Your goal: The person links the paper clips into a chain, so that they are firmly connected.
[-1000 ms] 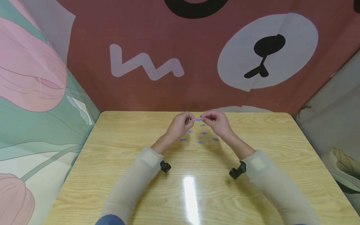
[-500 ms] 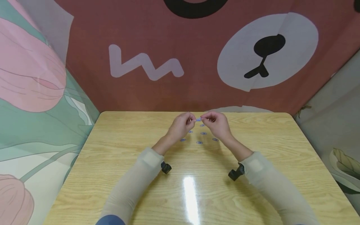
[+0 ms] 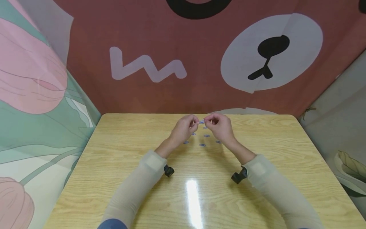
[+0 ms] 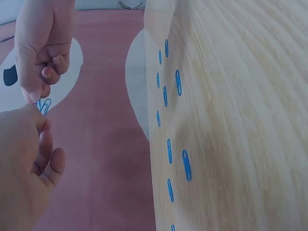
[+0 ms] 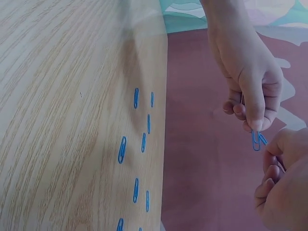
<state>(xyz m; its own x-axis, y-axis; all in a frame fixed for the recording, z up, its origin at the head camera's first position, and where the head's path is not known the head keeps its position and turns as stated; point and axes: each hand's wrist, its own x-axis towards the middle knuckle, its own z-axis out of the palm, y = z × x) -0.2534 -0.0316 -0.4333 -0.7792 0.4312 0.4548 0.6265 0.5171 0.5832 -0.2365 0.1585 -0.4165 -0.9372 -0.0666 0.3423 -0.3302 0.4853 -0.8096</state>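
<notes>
Reddish-brown cloth [image 3: 148, 28] printed with an animal's muzzle hangs behind a wood-grained table [image 3: 217, 200], and a green hanging [image 3: 81, 98] with pink flowers covers the side at the person's left. A streak of light [image 3: 194, 203] reflects off the tabletop. Pale sleeves [image 3: 132, 187] cover both forearms, with a small dark camera [image 3: 169, 171] at the left wrist and another at the right.

Both hands meet near the far edge, raised off the wood. Between their fingertips is the held blue wire [image 5: 256, 141], shaped in paper-clip loops; I cannot tell whether it is two clips or one spread apart. The left hand [image 3: 184, 128] pinches one end between thumb and forefinger, and the right hand [image 3: 221, 128] pinches the other; the remaining fingers of each curl inward. The wire's long axis runs roughly left to right. One loop's rounded end points from the left fingertips toward the right hand, while a second part slants off it in a narrow V.

Below, loose blue paper clips [image 3: 202, 145] lie flat in uneven rows, well apart from one another. Their long axes also run left to right, nearly parallel to the far edge, a few slightly askew.
</notes>
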